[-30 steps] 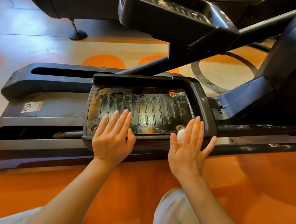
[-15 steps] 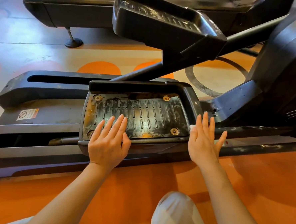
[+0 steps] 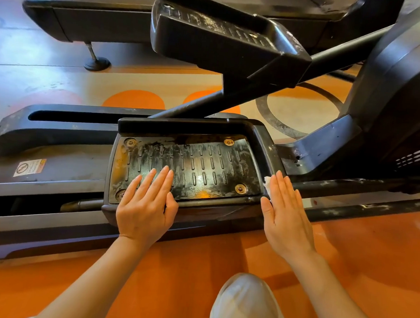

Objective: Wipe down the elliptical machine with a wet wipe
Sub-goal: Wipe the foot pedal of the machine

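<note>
The black elliptical machine fills the view. Its near foot pedal (image 3: 203, 168) is a grimy slotted plate with a raised rim and rusty bolts. My left hand (image 3: 147, 204) lies flat on the pedal's front left part, fingers together, holding nothing. My right hand (image 3: 284, 212) presses flat against the pedal's right front corner and outer rim. A white wet wipe (image 3: 267, 183) peeks out from under its fingers. The second pedal (image 3: 223, 36) hangs raised behind.
The grey rear rail housing (image 3: 55, 171) with a warning sticker runs to the left. The dark flywheel cover (image 3: 399, 96) stands at the right. Another machine's base (image 3: 89, 21) sits behind on a levelling foot. My knee (image 3: 244, 306) is at the bottom, on the orange floor.
My right hand has slid with the wipe from the pedal's front edge to its right corner and outer rim. My left hand has stayed flat on the pedal.
</note>
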Demonstrator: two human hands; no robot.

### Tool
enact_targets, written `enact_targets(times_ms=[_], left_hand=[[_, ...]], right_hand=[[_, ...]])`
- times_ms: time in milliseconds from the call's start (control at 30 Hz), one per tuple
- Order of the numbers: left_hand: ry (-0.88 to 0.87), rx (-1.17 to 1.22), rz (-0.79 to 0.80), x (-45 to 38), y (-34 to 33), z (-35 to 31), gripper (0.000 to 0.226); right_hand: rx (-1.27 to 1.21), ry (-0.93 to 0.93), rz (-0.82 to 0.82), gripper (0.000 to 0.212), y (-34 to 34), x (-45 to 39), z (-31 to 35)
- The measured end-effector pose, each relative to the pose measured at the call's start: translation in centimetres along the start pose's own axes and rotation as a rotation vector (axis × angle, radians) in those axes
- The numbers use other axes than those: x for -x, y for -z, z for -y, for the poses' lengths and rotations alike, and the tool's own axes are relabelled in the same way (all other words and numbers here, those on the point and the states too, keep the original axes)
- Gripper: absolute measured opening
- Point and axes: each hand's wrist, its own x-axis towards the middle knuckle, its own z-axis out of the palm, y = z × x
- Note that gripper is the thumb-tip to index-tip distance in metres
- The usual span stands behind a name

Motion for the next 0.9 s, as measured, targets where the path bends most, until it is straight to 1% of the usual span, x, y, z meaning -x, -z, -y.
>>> enact_targets(times_ms=[133, 233, 333, 467, 533, 767, 900], left_hand=[[-0.004, 0.003, 0.004, 0.0, 0.0, 0.1, 0.039], [-0.002, 0.003, 0.004, 0.0, 0.0, 0.0, 0.04], [-0.005, 0.003, 0.001, -0.1, 0.2, 0.0, 0.04], [0.004, 0.014, 0.024, 0.2, 0.2, -0.2, 0.04], [-0.001, 0.011, 0.028, 0.0, 0.2, -0.2, 0.04], [-0.02, -0.011, 0.027, -0.2, 0.2, -0.1, 0.04], [-0.014, -0.005, 0.035, -0.1, 0.2, 0.0, 0.041]], right_hand=[[-0.003, -0.046, 0.049, 0.084, 0.9, -2.1, 0.1], [-0.045, -0.059, 0.144, 0.088, 2.0, -4.4, -0.2], [-0.055, -0.016, 0.227, 0.091, 2.8, -4.8, -0.4], [0.003, 0.02, 0.292, 0.095, 3.0, -3.5, -0.4], [0.019, 0.023, 0.314, 0.098, 3.1, -4.4, -0.3], [0.076, 0.076, 0.295, 0.103, 2.6, -11.6, 0.5], [0.058, 0.055, 0.282, 0.098, 2.5, -11.1, 0.1]])
